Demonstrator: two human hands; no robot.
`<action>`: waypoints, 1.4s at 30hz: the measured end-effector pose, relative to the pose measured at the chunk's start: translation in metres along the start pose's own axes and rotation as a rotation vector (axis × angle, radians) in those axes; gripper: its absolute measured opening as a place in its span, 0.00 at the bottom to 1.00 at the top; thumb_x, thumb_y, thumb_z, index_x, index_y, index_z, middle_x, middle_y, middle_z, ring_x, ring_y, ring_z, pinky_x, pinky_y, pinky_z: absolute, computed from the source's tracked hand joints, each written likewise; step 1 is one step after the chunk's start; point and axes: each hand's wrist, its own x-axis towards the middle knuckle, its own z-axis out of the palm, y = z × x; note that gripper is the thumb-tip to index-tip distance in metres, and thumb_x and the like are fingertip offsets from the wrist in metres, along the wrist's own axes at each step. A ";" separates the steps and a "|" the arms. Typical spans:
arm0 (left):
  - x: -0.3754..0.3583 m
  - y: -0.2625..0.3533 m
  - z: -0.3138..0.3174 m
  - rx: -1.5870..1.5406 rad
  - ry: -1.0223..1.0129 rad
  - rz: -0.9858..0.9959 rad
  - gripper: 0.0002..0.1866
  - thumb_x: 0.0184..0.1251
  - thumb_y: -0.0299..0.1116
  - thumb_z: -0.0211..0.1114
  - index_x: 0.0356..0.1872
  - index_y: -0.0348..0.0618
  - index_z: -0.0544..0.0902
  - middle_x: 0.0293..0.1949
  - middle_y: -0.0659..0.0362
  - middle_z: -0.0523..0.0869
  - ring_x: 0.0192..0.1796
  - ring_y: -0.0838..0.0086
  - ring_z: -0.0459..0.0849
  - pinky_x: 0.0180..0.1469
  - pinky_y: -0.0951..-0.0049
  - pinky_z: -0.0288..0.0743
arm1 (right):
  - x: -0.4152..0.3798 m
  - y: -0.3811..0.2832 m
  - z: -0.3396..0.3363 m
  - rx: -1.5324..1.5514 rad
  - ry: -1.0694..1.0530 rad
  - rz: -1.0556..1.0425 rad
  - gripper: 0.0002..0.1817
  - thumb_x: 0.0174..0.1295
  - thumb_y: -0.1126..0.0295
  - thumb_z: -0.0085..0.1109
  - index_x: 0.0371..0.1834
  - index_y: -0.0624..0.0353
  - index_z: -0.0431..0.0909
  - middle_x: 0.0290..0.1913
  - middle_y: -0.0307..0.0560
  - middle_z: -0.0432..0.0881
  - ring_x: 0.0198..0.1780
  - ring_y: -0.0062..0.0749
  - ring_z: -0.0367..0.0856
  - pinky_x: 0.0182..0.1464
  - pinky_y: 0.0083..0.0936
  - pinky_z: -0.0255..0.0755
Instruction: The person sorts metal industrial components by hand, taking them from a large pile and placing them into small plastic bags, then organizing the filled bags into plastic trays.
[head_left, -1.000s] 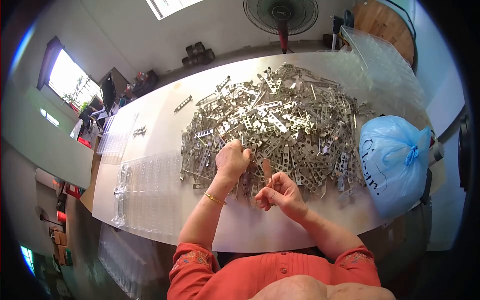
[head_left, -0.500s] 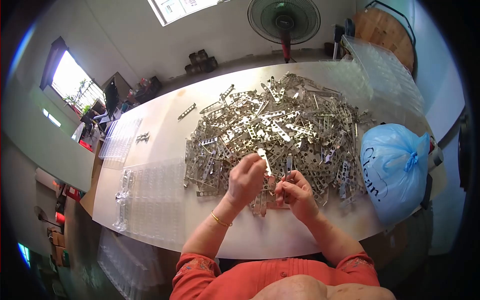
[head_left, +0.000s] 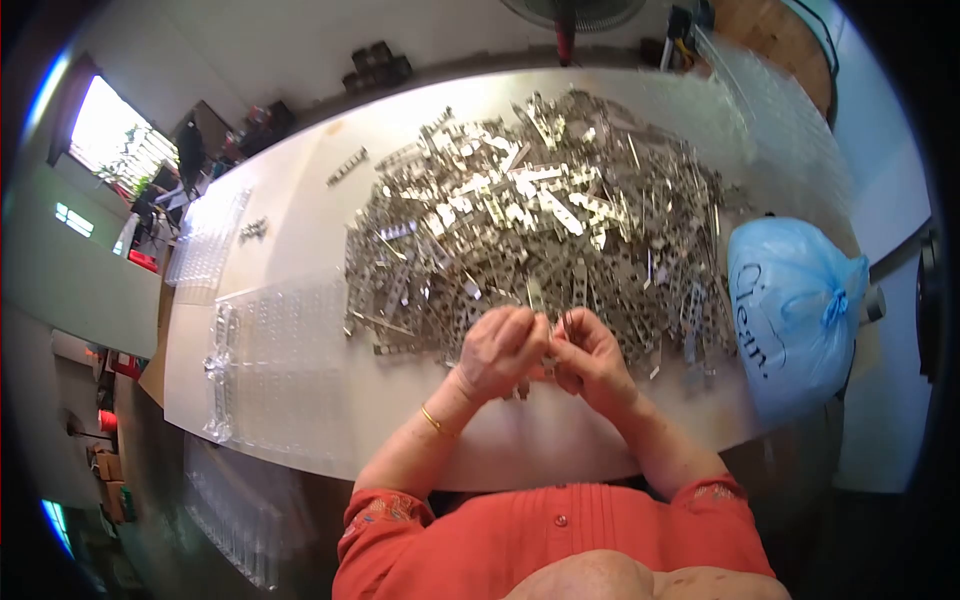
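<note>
A large heap of perforated metal strips (head_left: 540,225) covers the middle of the table. At its near edge my left hand (head_left: 500,350) is closed, and a flat metal strip (head_left: 535,293) sticks up from its fingertips. My right hand (head_left: 597,368) is closed too, its thumb and fingers pinched around a narrow metal strip that is mostly hidden. The fingertips of both hands meet or nearly meet. Behind them lie more loose strips, and the fingers cover the lower ends of what I hold.
Clear plastic trays (head_left: 290,370) lie on the table (head_left: 480,445) at left, with a small cluster of metal pieces (head_left: 252,230) behind. A tied blue bag (head_left: 790,310) marked "Clean." stands at right. More clear plastic trays (head_left: 775,130) are at back right. A fan (head_left: 570,12) stands beyond.
My hands have come together; the left strip's end has moved close to my right fingers. The view has tilted down, so table and heap sit higher.
</note>
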 end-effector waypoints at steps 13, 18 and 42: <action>0.003 0.004 -0.005 -1.253 -0.152 -1.118 0.12 0.80 0.36 0.59 0.50 0.36 0.81 0.32 0.64 0.83 0.26 0.85 0.79 0.27 0.84 0.74 | -0.003 0.007 -0.002 -0.156 -0.010 -0.108 0.12 0.70 0.79 0.61 0.47 0.53 0.68 0.40 0.30 0.74 0.38 0.08 0.73 0.32 0.11 0.71; 0.004 0.002 -0.004 -1.528 -0.090 -1.300 0.09 0.79 0.35 0.62 0.45 0.39 0.80 0.28 0.63 0.83 0.23 0.85 0.79 0.23 0.84 0.71 | -0.004 0.008 -0.008 -0.288 -0.102 -0.135 0.11 0.71 0.76 0.61 0.48 0.54 0.69 0.39 0.33 0.76 0.34 0.10 0.74 0.32 0.12 0.75; -0.009 -0.010 0.004 -1.793 -0.051 -1.229 0.06 0.80 0.33 0.56 0.44 0.41 0.77 0.31 0.56 0.86 0.21 0.78 0.82 0.22 0.82 0.76 | 0.001 -0.012 -0.010 -0.325 0.291 -0.293 0.10 0.77 0.65 0.56 0.50 0.59 0.82 0.34 0.30 0.79 0.32 0.09 0.73 0.36 0.12 0.71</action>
